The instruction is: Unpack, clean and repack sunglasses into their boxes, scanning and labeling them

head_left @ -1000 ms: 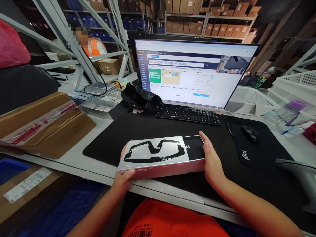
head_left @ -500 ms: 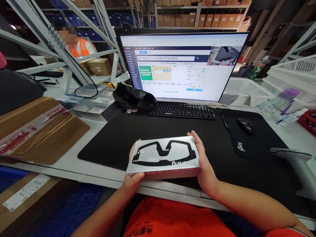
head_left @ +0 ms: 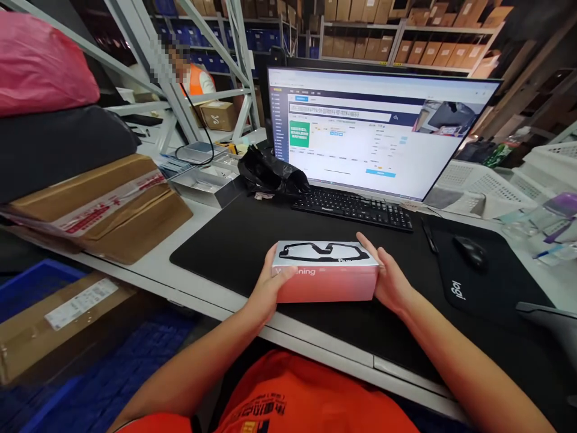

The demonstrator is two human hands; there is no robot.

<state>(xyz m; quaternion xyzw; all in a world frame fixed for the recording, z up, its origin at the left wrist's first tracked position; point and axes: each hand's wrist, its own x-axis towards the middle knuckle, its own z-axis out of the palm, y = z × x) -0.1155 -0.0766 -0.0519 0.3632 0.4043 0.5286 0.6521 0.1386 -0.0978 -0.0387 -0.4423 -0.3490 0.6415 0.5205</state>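
Shirt [head_left: 311, 397]: orange-red with dark lettering, it bulged just below the front edge of the surface [head_left: 324, 350].
Left hand [head_left: 265, 288]: its grip was closed around the left end of the box [head_left: 327, 284], the thumb lying across the upper front.
Right hand [head_left: 394, 279]: its grip pressed against the right end, one finger reaching past the rear corner; between them the two hands pinched the box.
Box: it sat level near the middle of the surface's front edge, over the black mat [head_left: 234, 240]; whether its underside touched could not be told. A black glasses outline faced up, and the front was pinkish with white lettering.
Carton [head_left: 103, 210]: brown and taped, it lay at the surface's left edge.
Mouse [head_left: 470, 251]: black, it rested on a "logi" pad [head_left: 496, 285] toward the right edge.
Keyboard [head_left: 351, 209]: it stood toward the back edge, in front of the lit monitor [head_left: 351, 147].
Black bag [head_left: 270, 174]: crumpled, it lay just beside the keyboard's left end.
Co-worker [head_left: 196, 81]: a person in an orange vest was beyond the metal frame.
Shelves [head_left: 399, 45]: they bore cartons farthest back.
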